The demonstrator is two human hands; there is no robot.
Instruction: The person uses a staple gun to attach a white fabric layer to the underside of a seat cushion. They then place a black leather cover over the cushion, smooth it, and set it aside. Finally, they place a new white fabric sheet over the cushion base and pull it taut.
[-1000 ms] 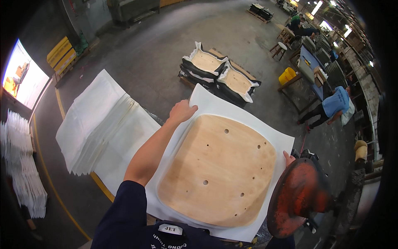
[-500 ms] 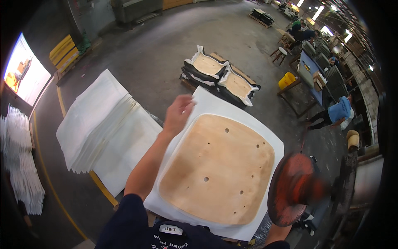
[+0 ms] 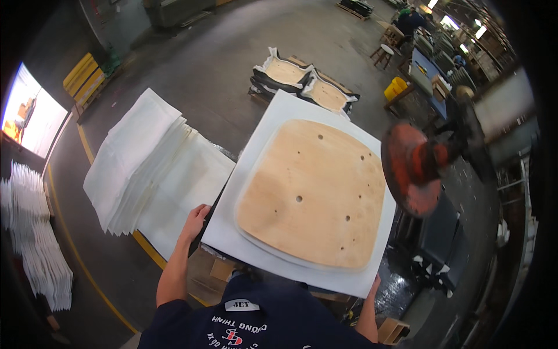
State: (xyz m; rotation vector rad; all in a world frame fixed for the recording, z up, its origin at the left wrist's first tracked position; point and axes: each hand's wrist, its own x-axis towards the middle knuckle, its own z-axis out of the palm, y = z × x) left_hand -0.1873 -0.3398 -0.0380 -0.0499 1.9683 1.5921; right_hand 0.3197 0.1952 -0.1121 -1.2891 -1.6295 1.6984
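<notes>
A tan plywood seat panel (image 3: pixel 314 186) with rounded corners and several holes lies on a white padding sheet (image 3: pixel 225 224) directly in front of me. Dark material (image 3: pixel 200 237) shows beneath the sheet's left edge. My left hand (image 3: pixel 197 220) is beside that edge, its fingers curled on the dark material. At the near right corner my right hand (image 3: pixel 375 286) touches the sheet's side; its fingers are mostly hidden. A round reddish disc (image 3: pixel 402 168) on a dark arm hangs close by the panel's right side.
A stack of white sheets (image 3: pixel 151 168) stands at left, another (image 3: pixel 35 238) farther left. Ahead, wood panels with black covers (image 3: pixel 328 93) sit on a pallet. Black covered pieces (image 3: pixel 442 244) are at right. Beyond are a yellow bucket (image 3: pixel 396 88) and blue-topped table (image 3: pixel 430 72).
My left hand has come back from the far left edge to the near left side. My right hand now shows at the near right corner. Panel and sheet sit higher in view.
</notes>
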